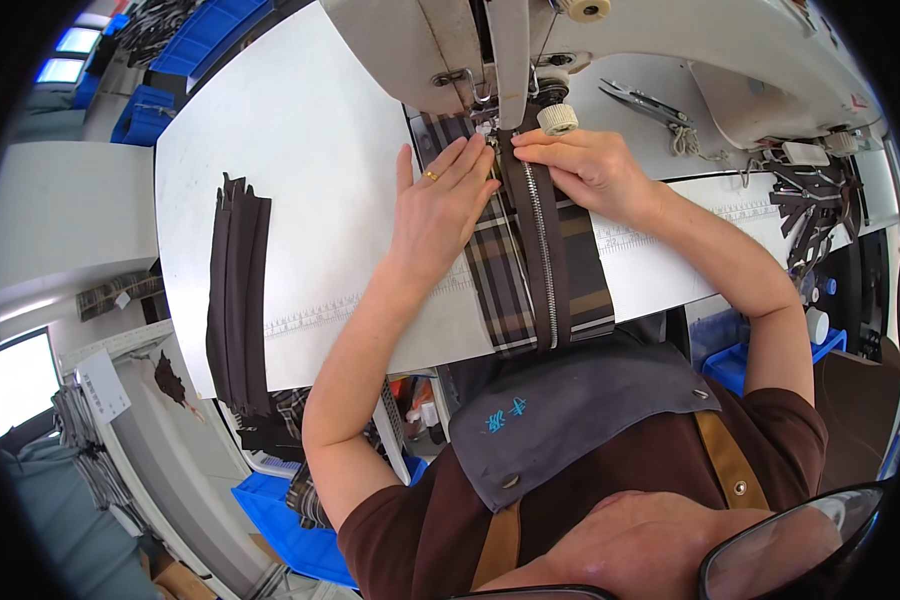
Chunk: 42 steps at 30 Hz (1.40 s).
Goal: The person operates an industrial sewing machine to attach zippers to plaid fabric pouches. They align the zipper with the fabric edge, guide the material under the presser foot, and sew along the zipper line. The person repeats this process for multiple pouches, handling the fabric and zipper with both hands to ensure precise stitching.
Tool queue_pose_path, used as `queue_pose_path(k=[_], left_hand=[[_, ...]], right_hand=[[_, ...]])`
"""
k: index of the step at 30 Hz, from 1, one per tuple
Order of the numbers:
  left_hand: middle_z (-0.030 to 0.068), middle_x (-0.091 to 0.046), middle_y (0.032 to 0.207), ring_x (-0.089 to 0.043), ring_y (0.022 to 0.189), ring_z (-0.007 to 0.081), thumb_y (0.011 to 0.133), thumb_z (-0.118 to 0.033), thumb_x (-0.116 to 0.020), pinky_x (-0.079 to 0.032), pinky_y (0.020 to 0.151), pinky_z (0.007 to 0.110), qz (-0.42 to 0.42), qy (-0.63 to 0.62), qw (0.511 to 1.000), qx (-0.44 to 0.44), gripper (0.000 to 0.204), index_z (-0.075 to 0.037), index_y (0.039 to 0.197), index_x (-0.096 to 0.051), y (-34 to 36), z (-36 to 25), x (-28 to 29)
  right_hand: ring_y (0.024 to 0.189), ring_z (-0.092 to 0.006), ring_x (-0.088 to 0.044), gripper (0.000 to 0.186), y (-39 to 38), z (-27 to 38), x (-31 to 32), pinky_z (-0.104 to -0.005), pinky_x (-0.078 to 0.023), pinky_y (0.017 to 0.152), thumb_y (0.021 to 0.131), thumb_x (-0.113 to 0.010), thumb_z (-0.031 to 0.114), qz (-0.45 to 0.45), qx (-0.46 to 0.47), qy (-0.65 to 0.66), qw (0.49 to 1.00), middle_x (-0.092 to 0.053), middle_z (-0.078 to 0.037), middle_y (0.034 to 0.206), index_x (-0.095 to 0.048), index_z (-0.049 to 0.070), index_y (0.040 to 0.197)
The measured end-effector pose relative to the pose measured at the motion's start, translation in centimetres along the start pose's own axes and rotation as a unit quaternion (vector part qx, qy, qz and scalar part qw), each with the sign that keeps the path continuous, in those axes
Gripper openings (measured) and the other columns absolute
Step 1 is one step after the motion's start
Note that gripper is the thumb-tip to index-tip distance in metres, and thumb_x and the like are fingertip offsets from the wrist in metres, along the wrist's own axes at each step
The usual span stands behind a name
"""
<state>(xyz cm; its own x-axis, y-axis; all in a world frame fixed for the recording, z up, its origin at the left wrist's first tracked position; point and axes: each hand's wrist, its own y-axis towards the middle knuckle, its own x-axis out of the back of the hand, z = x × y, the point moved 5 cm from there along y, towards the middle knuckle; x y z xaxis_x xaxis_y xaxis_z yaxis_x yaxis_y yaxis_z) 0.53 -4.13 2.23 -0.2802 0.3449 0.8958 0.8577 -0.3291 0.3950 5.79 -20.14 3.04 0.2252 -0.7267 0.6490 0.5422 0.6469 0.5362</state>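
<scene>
Under the presser foot of a white sewing machine (400,40), a brown zipper with metal teeth (541,260) lies lengthwise on dark plaid fabric (490,300). My left hand (435,205) rests flat on the plaid just left of the zipper, fingers stretched out, fingertips beside the foot. My right hand (595,175) pinches the zipper's brown tape just below the foot on the right. A stack of brown zippers (240,280) lies at the left of the white tabletop (330,190), which has a printed measuring scale.
Metal thread snips (638,100) lie right of the needle, loose zippers (815,200) at the far right. Blue bins stand at the upper left (140,110), below the table (280,520) and at lower right (730,365). A cart with hanging papers (100,380) stands at left.
</scene>
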Motion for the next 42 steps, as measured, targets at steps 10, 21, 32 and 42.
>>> queue_pose_path(k=[10,21,32,42], left_hand=[[-0.0010,-0.061,0.106,-0.057,0.096,0.0196,0.081,-0.010,-0.061,-0.029,0.098,0.057,-0.055,-0.052,0.997,0.020,0.016,-0.011,0.097,-0.063,0.3,1.3,0.3],[-0.0072,-0.064,0.111,-0.058,0.097,0.0139,0.083,-0.014,-0.061,-0.019,0.102,0.056,-0.031,-0.002,0.999,0.023,0.022,-0.017,0.103,-0.067,0.4,1.1,0.3],[-0.0078,-0.064,0.111,-0.058,0.096,0.0130,0.082,-0.012,-0.061,-0.019,0.102,0.057,-0.035,0.003,0.999,0.020,0.025,-0.018,0.106,-0.067,0.4,0.8,0.3],[-0.0055,-0.058,0.120,-0.053,0.106,0.0195,0.081,-0.006,-0.055,-0.020,0.100,0.060,-0.023,-0.014,0.999,0.028,0.029,-0.014,0.108,-0.061,0.1,0.8,-0.3]], right_hand=[[0.085,-0.0241,-0.064,0.023,0.6,0.8,-1.5,-0.0301,-0.053,0.072,0.073,-0.061,-0.006,0.009,0.013,0.002,1.000,-0.064,-0.008,0.103,-0.061,0.002,0.094],[0.086,-0.0243,-0.063,0.017,0.7,1.2,-1.7,-0.0327,-0.052,0.073,0.071,-0.065,0.005,-0.010,0.063,-0.138,0.988,-0.065,-0.007,0.099,-0.063,0.004,0.088],[0.086,-0.0218,-0.063,0.016,0.8,1.6,-1.4,-0.0313,-0.052,0.071,0.072,-0.063,0.008,-0.010,0.072,-0.188,0.979,-0.066,-0.007,0.099,-0.064,0.003,0.087],[0.094,-0.0227,-0.058,0.028,0.8,1.4,-1.8,-0.0332,-0.047,0.079,0.074,-0.065,0.012,0.052,0.036,-0.192,0.979,-0.061,-0.008,0.112,-0.063,0.004,0.101]])
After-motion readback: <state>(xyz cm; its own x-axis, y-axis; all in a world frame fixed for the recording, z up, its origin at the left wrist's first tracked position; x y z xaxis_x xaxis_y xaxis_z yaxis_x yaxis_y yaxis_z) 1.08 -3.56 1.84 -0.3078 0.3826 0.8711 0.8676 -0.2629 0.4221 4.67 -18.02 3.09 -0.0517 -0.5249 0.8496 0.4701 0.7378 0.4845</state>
